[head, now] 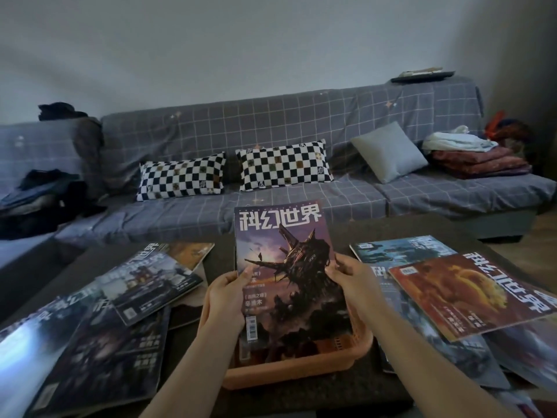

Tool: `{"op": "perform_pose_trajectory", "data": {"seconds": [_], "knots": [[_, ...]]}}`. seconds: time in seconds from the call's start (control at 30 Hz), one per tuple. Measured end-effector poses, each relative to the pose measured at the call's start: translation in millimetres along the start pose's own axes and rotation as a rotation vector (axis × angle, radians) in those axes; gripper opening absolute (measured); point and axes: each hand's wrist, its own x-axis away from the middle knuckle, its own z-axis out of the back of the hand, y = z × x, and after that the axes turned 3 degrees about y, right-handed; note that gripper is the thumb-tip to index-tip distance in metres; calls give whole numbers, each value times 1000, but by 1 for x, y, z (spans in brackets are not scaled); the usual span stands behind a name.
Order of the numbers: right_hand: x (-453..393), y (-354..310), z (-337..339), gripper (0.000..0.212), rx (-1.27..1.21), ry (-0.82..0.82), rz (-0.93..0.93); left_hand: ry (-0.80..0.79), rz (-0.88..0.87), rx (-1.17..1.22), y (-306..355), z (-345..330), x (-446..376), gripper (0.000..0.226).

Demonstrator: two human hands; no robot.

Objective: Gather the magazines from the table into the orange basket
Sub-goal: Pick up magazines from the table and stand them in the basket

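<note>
The left hand [226, 294] and the right hand [351, 277] are gripping the side edges of a purple-covered magazine [289, 273], holding it upright with its lower end standing inside the orange basket [301, 371]. The basket is sitting on the dark counter [346, 236], between overlapping magazines on the left [144, 285] and a red-covered magazine [470, 294] topping the pile on the right.

Dim room; plain pale wall [271, 40]; grey checked sofa [271, 128] with cushions; floor [542, 227] possibly wood.
</note>
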Motion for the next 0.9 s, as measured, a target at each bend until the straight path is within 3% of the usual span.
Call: {"op": "perform_pose_trajectory", "data": {"seconds": [0.13, 0.3, 0.63, 0.9], "knots": [[-6, 16, -18, 35, 73, -16, -20, 71, -46, -95, -12, 12, -8, 15], [-7, 24, -30, 33, 232, -14, 53, 162, -220, -450, -23, 22, -18, 7], [-4, 28, -37, 23, 423, -8, -35, 322, -360, -805, -30, 22, -12, 14], [-6, 36, -43, 20, 458, -5, -81, 300, -401, -1026, -32, 20, -4, 9]]}}
